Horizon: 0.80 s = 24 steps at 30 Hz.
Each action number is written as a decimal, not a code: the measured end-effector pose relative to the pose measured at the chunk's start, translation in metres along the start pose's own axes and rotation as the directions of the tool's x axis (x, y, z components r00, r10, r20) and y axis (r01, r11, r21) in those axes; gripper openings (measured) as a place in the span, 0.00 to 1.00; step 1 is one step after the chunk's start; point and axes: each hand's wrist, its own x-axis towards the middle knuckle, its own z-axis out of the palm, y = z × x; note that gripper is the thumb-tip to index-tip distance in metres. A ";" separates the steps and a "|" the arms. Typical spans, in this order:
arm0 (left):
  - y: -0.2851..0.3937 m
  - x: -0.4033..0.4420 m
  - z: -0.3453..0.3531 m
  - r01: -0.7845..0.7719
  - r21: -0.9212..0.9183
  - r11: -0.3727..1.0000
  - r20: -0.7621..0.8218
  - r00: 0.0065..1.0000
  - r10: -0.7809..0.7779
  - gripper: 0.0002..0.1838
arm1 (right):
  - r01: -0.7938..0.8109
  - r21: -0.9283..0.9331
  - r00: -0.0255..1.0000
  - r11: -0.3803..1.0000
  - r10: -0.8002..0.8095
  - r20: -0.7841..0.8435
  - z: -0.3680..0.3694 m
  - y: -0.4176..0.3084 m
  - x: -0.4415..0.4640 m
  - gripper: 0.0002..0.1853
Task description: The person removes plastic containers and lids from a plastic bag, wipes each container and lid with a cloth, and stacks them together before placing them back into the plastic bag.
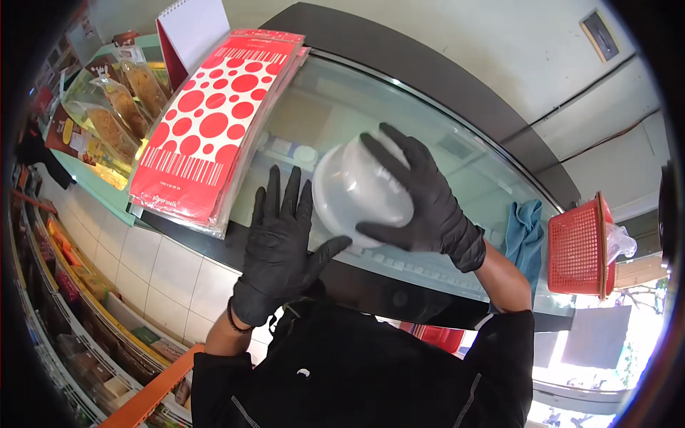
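Observation:
My right hand, in a black glove, grips a translucent white plastic bowl, with the fingers over its far side and the thumb at its near side. Motion blurs the bowl, and I cannot tell if it touches the glass-topped counter beneath it. To the left of the bowl is my left hand, also in a black glove. Its fingers are stretched out and spread, with nothing in them, and its thumb points toward the bowl's lower edge.
Red-and-white dotted packs lie at the counter's left, beside a standing calendar and bagged breads. A blue cloth and a red basket are at the right. Stocked shelves run along the lower left.

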 end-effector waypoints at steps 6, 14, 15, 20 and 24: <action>0.057 0.015 0.011 -0.298 -0.694 0.655 -0.403 0.915 -0.012 0.32 | -0.217 0.968 0.841 -0.128 0.479 0.252 0.018 0.016 -0.035 0.40; 0.068 0.016 -0.011 -0.405 -0.361 0.840 -0.300 0.903 0.307 0.35 | -0.278 0.739 0.770 -0.614 0.318 0.553 0.001 0.000 -0.075 0.44; 0.070 0.016 -0.013 -0.421 -0.309 0.853 -0.288 0.896 0.338 0.36 | -0.163 0.710 0.831 -0.685 0.293 0.473 0.009 0.002 -0.082 0.45; 0.081 0.014 -0.021 -0.405 -0.219 0.888 -0.144 0.913 0.381 0.40 | -0.235 0.828 0.843 -0.508 0.317 0.434 0.007 0.008 -0.102 0.42; 0.078 0.018 -0.017 -0.515 -0.112 0.850 -0.193 0.850 0.490 0.36 | -0.034 0.777 0.950 -0.628 0.222 0.221 0.017 0.027 -0.118 0.32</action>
